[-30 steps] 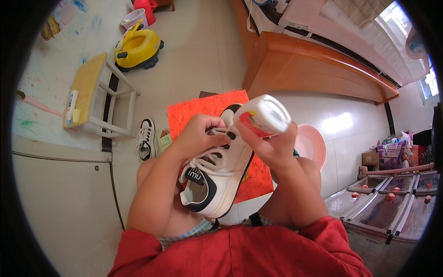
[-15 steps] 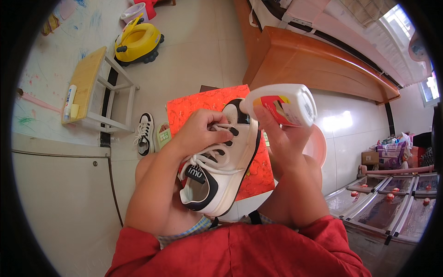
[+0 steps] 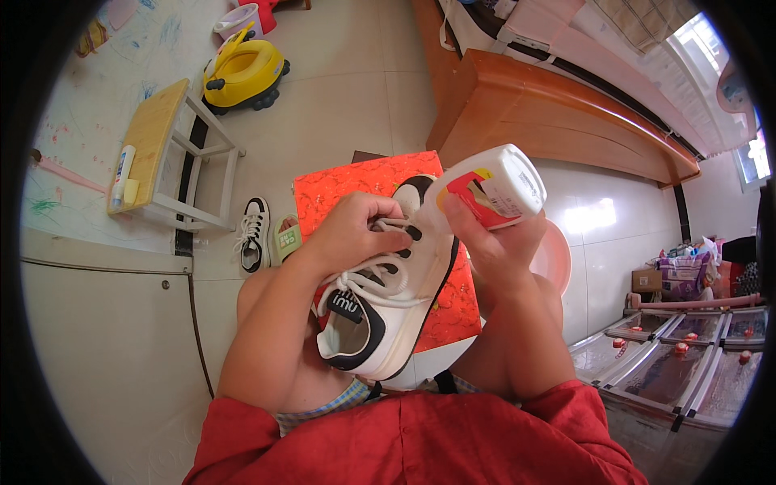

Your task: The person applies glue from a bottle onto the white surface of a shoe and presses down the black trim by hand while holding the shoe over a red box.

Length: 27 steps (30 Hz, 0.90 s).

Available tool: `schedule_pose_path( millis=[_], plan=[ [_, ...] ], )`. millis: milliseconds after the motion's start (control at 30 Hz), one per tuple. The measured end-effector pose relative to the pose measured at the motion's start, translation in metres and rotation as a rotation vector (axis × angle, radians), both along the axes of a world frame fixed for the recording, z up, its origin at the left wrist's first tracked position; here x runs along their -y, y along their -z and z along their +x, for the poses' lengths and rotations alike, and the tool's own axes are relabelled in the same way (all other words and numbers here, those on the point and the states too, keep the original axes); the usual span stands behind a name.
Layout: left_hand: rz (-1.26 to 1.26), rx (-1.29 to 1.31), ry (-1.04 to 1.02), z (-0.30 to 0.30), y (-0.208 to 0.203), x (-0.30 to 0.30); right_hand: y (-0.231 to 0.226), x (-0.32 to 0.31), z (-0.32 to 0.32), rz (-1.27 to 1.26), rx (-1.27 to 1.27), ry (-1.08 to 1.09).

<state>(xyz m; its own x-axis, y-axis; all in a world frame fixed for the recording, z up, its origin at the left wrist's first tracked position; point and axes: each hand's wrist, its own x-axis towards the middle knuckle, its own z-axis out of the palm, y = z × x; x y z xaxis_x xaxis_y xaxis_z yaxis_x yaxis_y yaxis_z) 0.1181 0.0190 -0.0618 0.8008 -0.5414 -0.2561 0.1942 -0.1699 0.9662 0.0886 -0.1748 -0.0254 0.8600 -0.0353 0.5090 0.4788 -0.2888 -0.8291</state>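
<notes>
A white sneaker (image 3: 396,323) with black trim lies aslant above my lap, its toe pointing away and its heel toward me. My left hand (image 3: 360,230) is closed on it, gripping the white laces (image 3: 376,275) near the tongue. In my right hand (image 3: 497,242) is a white plastic bottle (image 3: 517,178) with a red and yellow label. It is tipped over, its base up to the right and its lower end against the side of the sneaker near the toe. The bottle hides its own mouth. Beneath the sneaker is a red patterned box or board (image 3: 323,190).
The matching sneaker (image 3: 254,234) stands on the floor at left, beside a green slipper (image 3: 287,236). A wooden-topped stool (image 3: 153,137) holds a white tube (image 3: 123,174). A pink basin (image 3: 554,259) sits right of my knees. Farther off are a yellow ride-on toy (image 3: 242,73) and a wooden bed frame (image 3: 558,105).
The bottle has tilted more steeply, with its base swinging up and its lower end moving down along the sneaker's side. My left hand has stayed on the laces.
</notes>
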Motion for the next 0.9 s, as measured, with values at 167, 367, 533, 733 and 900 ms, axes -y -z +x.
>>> schedule_pose_path(
  millis=[167,367,533,733,900],
  plan=[
    [0.052,0.041,-0.034,-0.002,-0.002,0.001,0.006,-0.005,0.01,-0.085,0.045,0.048],
    [0.01,0.047,-0.021,-0.001,0.003,0.002,0.0,-0.004,0.007,-0.189,0.119,-0.031],
    [0.024,0.038,0.001,0.0,0.003,0.001,0.002,0.003,0.006,-0.023,0.105,-0.014],
    [0.074,0.057,-0.016,-0.001,-0.005,0.002,0.007,0.006,0.014,-0.122,0.029,0.05],
    [0.047,0.018,0.017,0.0,0.0,0.001,0.002,0.005,0.006,-0.002,-0.018,0.006]
  ],
)
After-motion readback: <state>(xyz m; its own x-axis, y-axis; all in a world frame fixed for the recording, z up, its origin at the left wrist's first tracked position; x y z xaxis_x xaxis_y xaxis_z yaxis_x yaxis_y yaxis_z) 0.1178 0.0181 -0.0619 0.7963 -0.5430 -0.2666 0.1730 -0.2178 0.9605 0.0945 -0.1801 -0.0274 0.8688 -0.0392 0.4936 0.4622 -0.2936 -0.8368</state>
